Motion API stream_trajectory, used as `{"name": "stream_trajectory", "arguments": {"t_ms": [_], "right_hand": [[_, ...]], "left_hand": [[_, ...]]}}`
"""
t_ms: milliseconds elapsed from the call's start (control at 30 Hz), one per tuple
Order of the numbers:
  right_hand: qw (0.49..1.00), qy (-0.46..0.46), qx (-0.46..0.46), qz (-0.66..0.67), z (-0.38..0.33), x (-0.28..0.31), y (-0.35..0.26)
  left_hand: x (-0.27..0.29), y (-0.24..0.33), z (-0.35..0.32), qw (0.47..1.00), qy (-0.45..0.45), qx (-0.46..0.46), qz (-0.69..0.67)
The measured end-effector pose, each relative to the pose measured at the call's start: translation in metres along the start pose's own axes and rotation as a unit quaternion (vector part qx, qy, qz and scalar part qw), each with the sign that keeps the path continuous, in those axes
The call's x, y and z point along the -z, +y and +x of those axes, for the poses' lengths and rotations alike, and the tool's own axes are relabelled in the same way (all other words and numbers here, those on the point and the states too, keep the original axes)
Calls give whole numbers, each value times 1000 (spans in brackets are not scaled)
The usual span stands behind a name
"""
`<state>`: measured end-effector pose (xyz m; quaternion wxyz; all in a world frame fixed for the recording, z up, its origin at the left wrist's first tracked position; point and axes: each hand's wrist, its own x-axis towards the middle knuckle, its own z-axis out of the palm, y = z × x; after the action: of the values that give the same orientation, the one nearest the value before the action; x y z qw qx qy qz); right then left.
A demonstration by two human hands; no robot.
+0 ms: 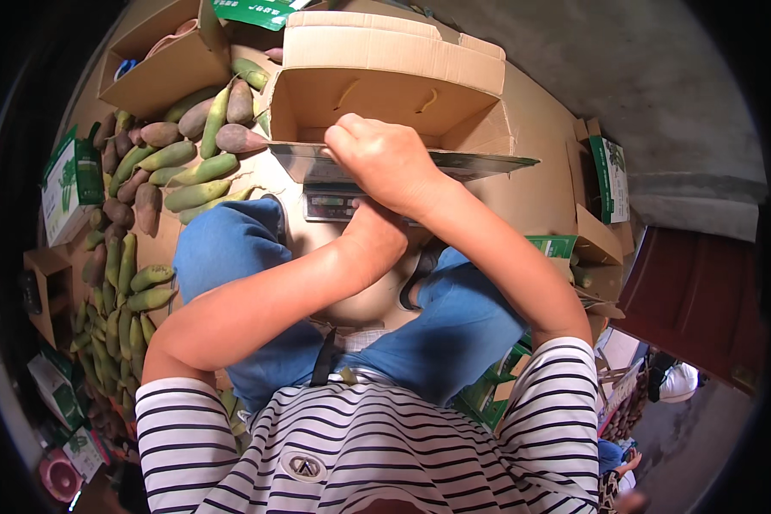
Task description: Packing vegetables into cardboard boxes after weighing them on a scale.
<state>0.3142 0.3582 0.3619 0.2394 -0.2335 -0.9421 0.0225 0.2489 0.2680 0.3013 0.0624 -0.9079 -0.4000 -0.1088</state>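
The open box (385, 86) sits on a scale (343, 201) on the floor, between the person's knees. The right hand (384, 158) is curled into a loose fist over the box's near flap (403, 163), knuckles up; whether its grip holds anything cannot be told. The left hand (373, 227) lies beneath it, mostly hidden, its grip unreadable. Both forearms cross at the wrists. Pressing the flap down evenly, without leaning weight on the scale, would serve best. Green and purple fruits (188, 163) are heaped just left of the box.
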Motion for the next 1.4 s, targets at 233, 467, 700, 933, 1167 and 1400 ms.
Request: {"name": "stream_trajectory", "arguments": {"t_ms": [233,467,700,933,1167,1400], "right_hand": [[932,-326,-146,51,-32,69,36],[963,-245,-87,-75,-65,42,18],[966,-240,-93,-21,-82,26,14],[977,-191,-92,-18,-75,7,8],[969,-221,-110,-6,-61,-8,-1],[961,-247,-107,-60,-54,15,-7]], "left_hand": [[41,-2,18,964,-262,48,-7],[-19,-20,20,944,-323,33,-56],[17,19,8,909,-406,-14,-91],[16,38,31,885,-454,-42,-93],[21,52,62,839,-466,99,-263],[105,10,39,938,-42,156,-308]]}}
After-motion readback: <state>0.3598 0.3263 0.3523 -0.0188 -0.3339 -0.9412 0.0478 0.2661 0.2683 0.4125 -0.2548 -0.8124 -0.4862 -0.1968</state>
